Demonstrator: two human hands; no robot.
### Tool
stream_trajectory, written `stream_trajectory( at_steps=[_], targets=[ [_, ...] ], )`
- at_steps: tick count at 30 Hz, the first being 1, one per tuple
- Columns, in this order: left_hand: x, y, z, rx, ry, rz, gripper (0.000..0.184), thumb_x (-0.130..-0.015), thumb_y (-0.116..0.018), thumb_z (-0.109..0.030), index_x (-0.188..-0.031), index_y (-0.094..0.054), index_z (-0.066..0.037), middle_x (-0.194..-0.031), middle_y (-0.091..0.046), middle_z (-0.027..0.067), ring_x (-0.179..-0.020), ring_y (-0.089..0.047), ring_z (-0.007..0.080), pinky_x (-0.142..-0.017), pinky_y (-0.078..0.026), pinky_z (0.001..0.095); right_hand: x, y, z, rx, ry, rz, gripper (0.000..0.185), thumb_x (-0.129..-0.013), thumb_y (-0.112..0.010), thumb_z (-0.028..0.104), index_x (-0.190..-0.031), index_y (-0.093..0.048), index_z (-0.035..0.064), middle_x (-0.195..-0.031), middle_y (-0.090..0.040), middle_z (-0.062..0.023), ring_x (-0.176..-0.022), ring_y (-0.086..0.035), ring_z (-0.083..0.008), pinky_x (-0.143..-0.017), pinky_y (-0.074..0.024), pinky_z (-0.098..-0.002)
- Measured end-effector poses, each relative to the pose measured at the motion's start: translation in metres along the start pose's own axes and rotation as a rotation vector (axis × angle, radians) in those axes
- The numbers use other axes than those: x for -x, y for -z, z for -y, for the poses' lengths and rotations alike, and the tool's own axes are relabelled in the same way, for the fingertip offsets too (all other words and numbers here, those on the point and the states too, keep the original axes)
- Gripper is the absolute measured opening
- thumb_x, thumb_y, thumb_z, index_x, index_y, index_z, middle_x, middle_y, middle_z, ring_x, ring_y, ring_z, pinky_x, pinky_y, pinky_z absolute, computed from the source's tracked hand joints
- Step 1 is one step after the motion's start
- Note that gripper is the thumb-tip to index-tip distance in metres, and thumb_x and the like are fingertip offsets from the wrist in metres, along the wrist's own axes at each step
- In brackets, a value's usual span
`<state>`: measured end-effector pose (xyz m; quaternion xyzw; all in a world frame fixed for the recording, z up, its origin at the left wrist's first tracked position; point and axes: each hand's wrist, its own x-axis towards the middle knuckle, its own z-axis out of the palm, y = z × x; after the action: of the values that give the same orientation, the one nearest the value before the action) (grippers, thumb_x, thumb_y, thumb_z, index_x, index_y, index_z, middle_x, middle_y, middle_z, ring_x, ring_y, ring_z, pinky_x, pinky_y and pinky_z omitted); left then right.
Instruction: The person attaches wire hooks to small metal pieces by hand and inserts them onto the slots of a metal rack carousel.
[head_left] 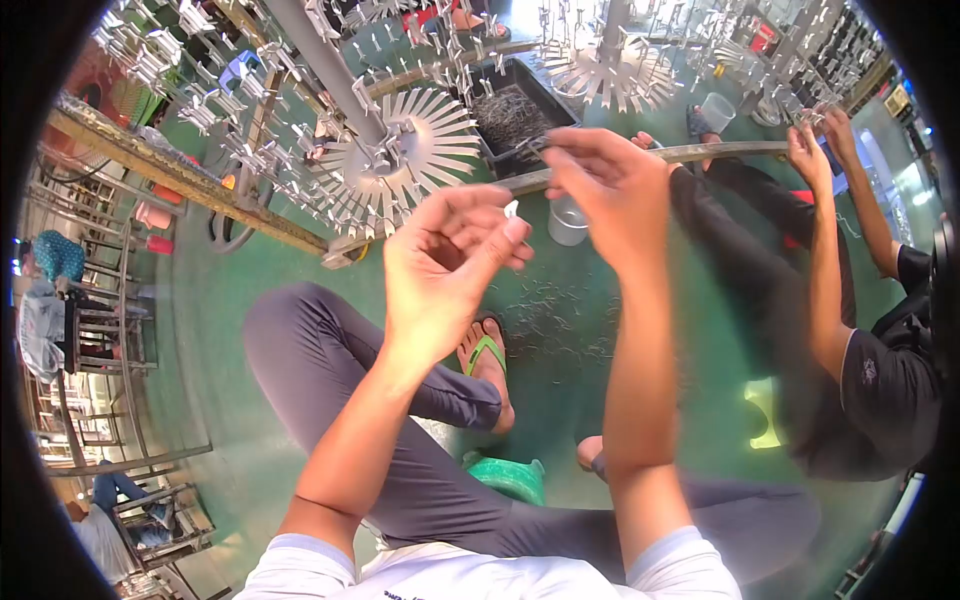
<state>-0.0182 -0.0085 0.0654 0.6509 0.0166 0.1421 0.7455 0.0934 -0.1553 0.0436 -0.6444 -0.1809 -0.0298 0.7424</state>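
My left hand [450, 265] is raised in front of me, thumb and fingers curled together. A tiny white piece [511, 209] shows at its fingertips; its kind is too small to tell. My right hand [608, 190] is up beside it, fingers bent and pressed towards the thumb. At its fingertips is a small grey metal piece [537, 146], partly blurred against the bin behind. Just beyond both hands stands a rack with a round grey disc of flat metal strips [400, 160] and many small shiny metal parts [205, 95] hanging around it.
A black bin [497, 168] holds a tangle of thin metal bits. Beneath my right hand is a clear plastic cup [568, 226]. Similar bits [560, 320] litter the green floor. A wooden beam [190, 185] crosses left; a co-worker's hands [815, 150] are raised at right. A green stool [505, 478] is below me.
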Motion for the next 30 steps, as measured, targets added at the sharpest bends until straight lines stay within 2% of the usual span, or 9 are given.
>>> stream_trajectory(
  at_steps=[2,6,9,10,13,16,22,25,30],
  targets=[
    [-0.001,0.002,-0.006,-0.071,-0.098,-0.030,0.042,-0.097,-0.070,0.000,-0.136,-0.056,0.007,-0.093,-0.073,0.0102,-0.079,-0.070,0.0145,-0.075,-0.059,0.0281,-0.010,-0.014,0.006,-0.025,0.058,0.076,0.021,-0.089,-0.070,0.000,-0.109,-0.074,-0.0081,-0.087,-0.074,-0.0057,-0.076,-0.067,-0.0062,-0.066,-0.0535,-0.0211],
    [-0.009,0.008,-0.016,-0.145,-0.167,-0.090,0.048,-0.098,-0.070,-0.003,-0.142,-0.054,0.007,-0.092,-0.073,0.0095,-0.078,-0.070,0.0132,-0.073,-0.058,0.0270,-0.020,-0.028,0.021,-0.056,0.086,0.188,0.021,-0.089,-0.069,0.000,-0.108,-0.074,-0.0076,-0.085,-0.072,-0.0032,-0.072,-0.062,-0.0034,-0.061,-0.0501,-0.0203],
    [-0.016,0.010,-0.020,-0.171,-0.203,-0.108,0.045,-0.099,-0.070,-0.005,-0.140,-0.056,0.007,-0.091,-0.073,0.0096,-0.077,-0.070,0.0130,-0.072,-0.058,0.0266,-0.020,-0.034,0.025,-0.025,0.119,0.243,0.020,-0.089,-0.069,0.001,-0.106,-0.075,-0.0066,-0.084,-0.070,-0.0019,-0.069,-0.059,-0.0025,-0.058,-0.0472,-0.0208],
    [-0.020,0.011,-0.017,-0.141,-0.236,-0.120,0.036,-0.099,-0.070,-0.007,-0.132,-0.063,0.008,-0.091,-0.074,0.0094,-0.076,-0.070,0.0129,-0.070,-0.058,0.0261,-0.019,-0.036,0.026,-0.009,0.138,0.252,0.020,-0.088,-0.069,0.002,-0.105,-0.075,-0.0061,-0.083,-0.070,-0.0015,-0.069,-0.059,-0.0025,-0.058,-0.0463,-0.0212],
    [-0.024,0.014,-0.021,-0.148,-0.220,-0.168,0.027,-0.099,-0.072,-0.008,-0.122,-0.071,0.005,-0.087,-0.074,0.0062,-0.074,-0.070,0.0095,-0.067,-0.056,0.0227,-0.012,-0.040,0.038,0.182,0.318,0.192,0.019,-0.086,-0.071,0.004,-0.103,-0.076,-0.0039,-0.079,-0.067,-0.0026,-0.063,-0.057,-0.0045,-0.056,-0.0452,-0.0245],
    [-0.025,0.018,-0.019,-0.122,-0.220,-0.178,0.024,-0.098,-0.073,-0.009,-0.117,-0.073,0.006,-0.087,-0.076,0.0080,-0.073,-0.070,0.0102,-0.068,-0.058,0.0231,-0.011,-0.043,0.039,0.284,0.422,0.165,0.018,-0.085,-0.074,0.007,-0.100,-0.077,-0.0025,-0.077,-0.065,-0.0075,-0.059,-0.059,-0.0114,-0.056,-0.0470,-0.0292],
    [-0.031,0.020,-0.014,-0.066,-0.235,-0.193,0.022,-0.097,-0.073,-0.006,-0.115,-0.073,0.007,-0.088,-0.077,0.0100,-0.073,-0.071,0.0112,-0.069,-0.061,0.0247,-0.007,-0.044,0.043,0.479,0.608,0.168,0.019,-0.084,-0.073,0.008,-0.101,-0.077,-0.0005,-0.082,-0.066,-0.0159,-0.071,-0.066,-0.0328,-0.066,-0.0529,-0.0414],
    [-0.032,0.021,-0.016,-0.063,-0.251,-0.209,0.021,-0.096,-0.074,-0.005,-0.113,-0.074,0.007,-0.087,-0.077,0.0104,-0.072,-0.071,0.0116,-0.068,-0.061,0.0250,-0.006,-0.046,0.044,0.495,0.643,0.183,0.020,-0.086,-0.071,0.008,-0.104,-0.077,0.0011,-0.086,-0.066,-0.0166,-0.076,-0.066,-0.0370,-0.071,-0.0539,-0.0446],
    [-0.032,0.023,-0.017,-0.035,-0.228,-0.215,0.019,-0.095,-0.075,-0.004,-0.110,-0.075,0.007,-0.086,-0.077,0.0110,-0.071,-0.072,0.0125,-0.067,-0.062,0.0255,-0.004,-0.046,0.048,0.530,0.628,0.210,0.018,-0.087,-0.068,0.007,-0.102,-0.076,0.0000,-0.088,-0.067,-0.0166,-0.077,-0.067,-0.0377,-0.073,-0.0544,-0.0451]
  ],
)
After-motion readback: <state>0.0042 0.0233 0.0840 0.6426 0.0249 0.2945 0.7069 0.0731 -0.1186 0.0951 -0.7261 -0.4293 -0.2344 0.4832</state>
